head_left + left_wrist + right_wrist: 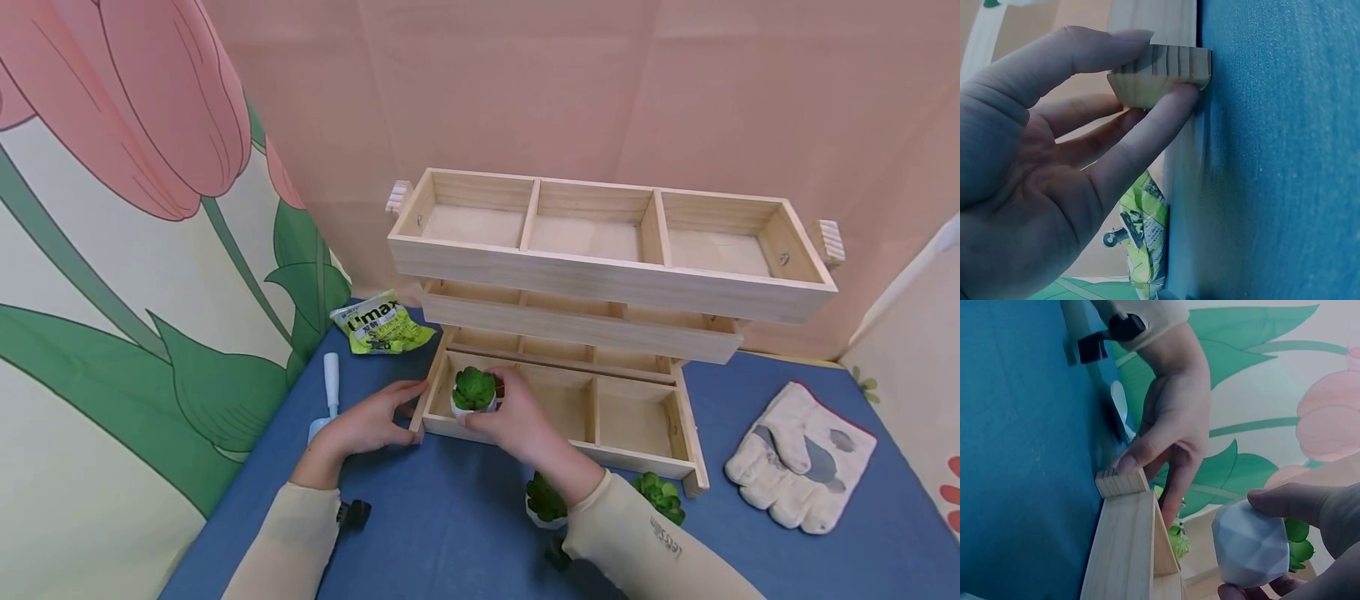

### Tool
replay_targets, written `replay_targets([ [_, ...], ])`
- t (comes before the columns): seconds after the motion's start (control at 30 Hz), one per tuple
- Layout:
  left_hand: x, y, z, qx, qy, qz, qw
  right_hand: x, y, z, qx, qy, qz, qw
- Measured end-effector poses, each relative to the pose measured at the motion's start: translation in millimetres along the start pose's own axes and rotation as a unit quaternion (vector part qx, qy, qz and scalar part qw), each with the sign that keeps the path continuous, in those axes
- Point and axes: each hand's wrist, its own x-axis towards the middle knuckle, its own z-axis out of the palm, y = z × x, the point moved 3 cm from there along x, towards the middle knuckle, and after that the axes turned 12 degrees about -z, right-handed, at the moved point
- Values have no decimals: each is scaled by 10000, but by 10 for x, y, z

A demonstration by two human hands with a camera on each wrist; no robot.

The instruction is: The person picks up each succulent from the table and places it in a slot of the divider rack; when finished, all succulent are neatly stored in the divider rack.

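Observation:
My right hand (521,421) holds a small green artificial succulent in a white pot (474,389) above the left compartment of the wooden tiered planter stand's bottom tray (633,417). In the right wrist view the faceted white pot (1250,544) sits between thumb and fingers, apart from the wood. At the stand's front left corner, my left hand (375,425) pinches the end of the side rail (1160,69) between thumb and fingers. Two more potted succulents are on the blue cloth near my right forearm: one (546,498) partly behind the wrist, another (660,497) partly behind the sleeve.
Above the bottom tray rise more tiers, the top one (615,279) with three compartments. A green and white bag (382,325) lies at the back left. Left of the stand is a trowel (331,383) with a pale handle. White work gloves (802,458) lie at right.

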Motion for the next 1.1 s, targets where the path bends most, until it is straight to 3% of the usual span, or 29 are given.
replay_targets([
  [0.2, -6, 7, 3, 5, -36, -29, 10000, 128, 29, -19, -13, -25, 28, 10000],
  [0.6, -13, 18, -7, 63, -9, 33, 10000, 413, 156, 90, -567, -79, 642, 9963],
  [1.1, 1, -11, -3, -40, -57, 33, 10000, 646, 442, 192, -803, -283, 1184, 9893],
])
